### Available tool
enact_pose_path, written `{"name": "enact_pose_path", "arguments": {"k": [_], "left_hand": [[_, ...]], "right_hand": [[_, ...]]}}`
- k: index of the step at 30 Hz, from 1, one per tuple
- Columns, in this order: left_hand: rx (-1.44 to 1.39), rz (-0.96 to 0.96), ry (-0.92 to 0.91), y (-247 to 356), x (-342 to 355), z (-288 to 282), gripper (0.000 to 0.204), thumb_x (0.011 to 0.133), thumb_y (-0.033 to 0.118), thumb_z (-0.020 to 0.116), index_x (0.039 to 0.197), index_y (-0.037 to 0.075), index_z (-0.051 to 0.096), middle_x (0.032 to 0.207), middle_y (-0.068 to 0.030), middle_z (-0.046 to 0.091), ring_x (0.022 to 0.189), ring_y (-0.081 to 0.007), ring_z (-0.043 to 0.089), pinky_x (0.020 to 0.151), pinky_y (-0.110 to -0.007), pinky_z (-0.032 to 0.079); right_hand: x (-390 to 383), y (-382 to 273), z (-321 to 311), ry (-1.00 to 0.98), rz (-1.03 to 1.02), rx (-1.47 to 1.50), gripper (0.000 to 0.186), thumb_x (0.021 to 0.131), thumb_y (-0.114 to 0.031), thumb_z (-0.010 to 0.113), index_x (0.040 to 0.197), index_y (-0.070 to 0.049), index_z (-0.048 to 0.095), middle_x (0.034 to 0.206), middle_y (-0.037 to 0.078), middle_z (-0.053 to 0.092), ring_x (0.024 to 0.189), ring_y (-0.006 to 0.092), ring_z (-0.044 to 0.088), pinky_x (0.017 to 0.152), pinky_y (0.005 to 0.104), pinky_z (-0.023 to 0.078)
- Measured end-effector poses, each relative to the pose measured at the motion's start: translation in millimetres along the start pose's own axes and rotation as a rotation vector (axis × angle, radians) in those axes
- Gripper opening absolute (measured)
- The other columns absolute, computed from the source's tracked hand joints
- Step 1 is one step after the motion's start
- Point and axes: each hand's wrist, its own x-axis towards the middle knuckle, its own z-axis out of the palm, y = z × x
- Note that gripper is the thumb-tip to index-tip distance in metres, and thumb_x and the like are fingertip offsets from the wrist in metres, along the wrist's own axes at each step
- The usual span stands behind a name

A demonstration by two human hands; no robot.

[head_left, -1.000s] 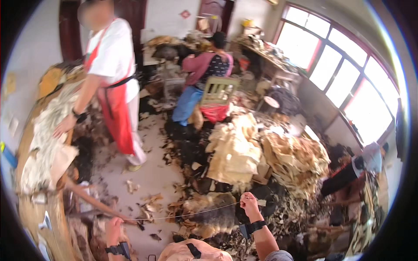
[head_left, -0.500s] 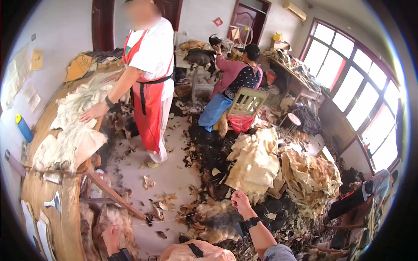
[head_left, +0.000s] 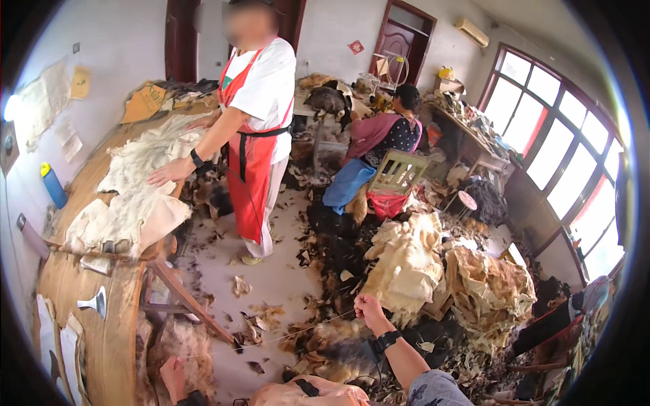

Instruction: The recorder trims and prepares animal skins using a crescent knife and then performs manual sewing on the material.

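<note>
A thin pale thread (head_left: 271,340) runs taut between my two hands. My left hand (head_left: 172,377) is closed on one end, low at the left, beside a long wooden table. With the other end pinched in its fingers, my right hand (head_left: 369,311) is held out farther and higher, in front of a stack of cream hides (head_left: 406,260). Below the thread, tan and dark fur scraps (head_left: 332,342) cover the floor. A peach-coloured cloth or apron (head_left: 308,392) shows at my lap.
At left, the wooden table (head_left: 122,318) bears white pelts (head_left: 132,220) and a scraper-like tool (head_left: 95,302). A co-worker in a red apron (head_left: 247,183) stands there, hands on the pelts. Another person (head_left: 386,135) sits ahead. Brown hides (head_left: 491,287) are piled at right.
The view has turned slightly left, so the room shifts rightward. The seated person's raised arm has come down. My hands still hold the thread taut, in nearly the same places.
</note>
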Motion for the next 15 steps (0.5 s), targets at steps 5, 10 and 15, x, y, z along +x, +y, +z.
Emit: {"name": "enact_pose_path", "arguments": {"k": [5, 10, 15], "left_hand": [[-0.048, 0.029, 0.037, -20.1, -6.2, 0.5, 0.016, 0.082, 0.012, 0.058, 0.075, -0.002, 0.054, 0.068, -0.0241, 0.049, 0.059, -0.0393, 0.043, 0.055, -0.039, 0.039], [-0.181, -0.162, 0.031, -40.9, -23.4, -7.0, 0.016, 0.082, 0.014, 0.058, 0.08, -0.002, 0.057, 0.071, -0.025, 0.05, 0.065, -0.0414, 0.046, 0.058, -0.04, 0.04], [-0.126, -0.194, -0.029, -36.5, -39.7, -23.8, 0.018, 0.082, 0.015, 0.057, 0.085, -0.003, 0.06, 0.075, -0.0256, 0.054, 0.071, -0.0428, 0.051, 0.061, -0.04, 0.042]], "right_hand": [[10.5, 14.7, 2.4, -0.03, -0.005, -0.02, 0.012, 0.089, -0.008, 0.051, 0.077, -0.011, 0.05, 0.063, 0.001, 0.049, 0.049, 0.0108, 0.044, 0.042, 0.0238, 0.033], [-1.1, 1.8, 33.5, -0.02, 0.061, -0.108, 0.01, 0.088, -0.006, 0.05, 0.08, -0.011, 0.052, 0.066, 0.001, 0.05, 0.053, 0.0109, 0.046, 0.047, 0.0241, 0.038], [5.4, -0.7, 50.0, -0.097, 0.06, -0.169, 0.007, 0.089, -0.006, 0.052, 0.082, -0.01, 0.052, 0.071, 0.001, 0.052, 0.058, 0.0108, 0.049, 0.053, 0.0248, 0.043]]}}
